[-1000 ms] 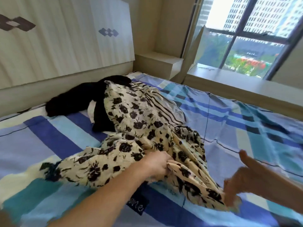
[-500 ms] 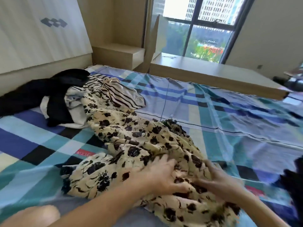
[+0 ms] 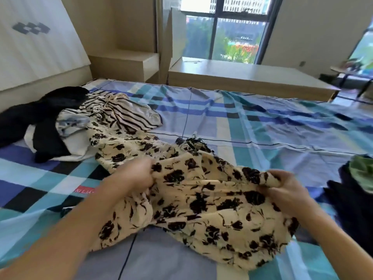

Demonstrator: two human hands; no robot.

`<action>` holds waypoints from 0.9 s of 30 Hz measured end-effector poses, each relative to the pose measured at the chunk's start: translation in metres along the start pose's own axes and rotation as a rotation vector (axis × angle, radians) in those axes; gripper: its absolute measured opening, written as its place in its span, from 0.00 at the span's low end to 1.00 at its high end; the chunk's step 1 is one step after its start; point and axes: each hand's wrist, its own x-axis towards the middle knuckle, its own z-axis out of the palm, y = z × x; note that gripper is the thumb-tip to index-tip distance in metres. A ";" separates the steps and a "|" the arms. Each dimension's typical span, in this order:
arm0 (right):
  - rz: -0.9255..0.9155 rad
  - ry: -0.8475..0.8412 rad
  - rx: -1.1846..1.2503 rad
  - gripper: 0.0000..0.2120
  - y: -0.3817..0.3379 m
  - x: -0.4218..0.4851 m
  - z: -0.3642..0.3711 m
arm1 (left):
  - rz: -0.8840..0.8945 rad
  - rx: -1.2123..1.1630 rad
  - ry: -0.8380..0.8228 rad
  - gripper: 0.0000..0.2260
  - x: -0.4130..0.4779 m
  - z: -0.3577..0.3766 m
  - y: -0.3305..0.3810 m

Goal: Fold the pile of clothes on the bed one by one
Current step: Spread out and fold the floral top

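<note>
1. left hand: fingers curled tight, gripping a bunched edge of the flowered garment.
2. right hand: fingers and thumb curled round the same edge, further right. The cloth spans the gap between the two hands.
3. flowered garment: cream with black flowers, lying on the bed sheet right in front of the person. The gripped edge stands up as a ridge between the hands. The near part is spread toward the person, and the far end trails back-left to the pile.
4. pile: far left of the bed, near the headboard. It has a black garment, a striped garment and a white piece under the black one. The flowered garment's far end touches the striped one.
5. bed sheet: blue, teal and white plaid, wrinkled on the right side.
6. right edge: dark clothes with a green piece on top, well apart from the pile and partly cut off by the frame.
7. behind the bed: a bedside shelf and a low wooden ledge under the window.
</note>
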 end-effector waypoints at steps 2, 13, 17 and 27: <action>-0.056 0.106 -0.126 0.08 0.001 -0.007 -0.006 | -0.071 0.027 0.087 0.10 0.004 -0.013 -0.020; -0.167 -1.029 -0.282 0.18 -0.033 -0.042 0.030 | 0.212 -0.204 0.049 0.15 0.007 -0.020 -0.022; -0.063 -0.462 0.080 0.10 -0.028 -0.019 0.044 | 0.168 -0.218 -0.133 0.47 0.004 0.009 0.015; 0.154 -0.309 -0.031 0.24 0.005 0.016 0.070 | 0.291 0.128 -0.235 0.14 0.006 0.063 0.049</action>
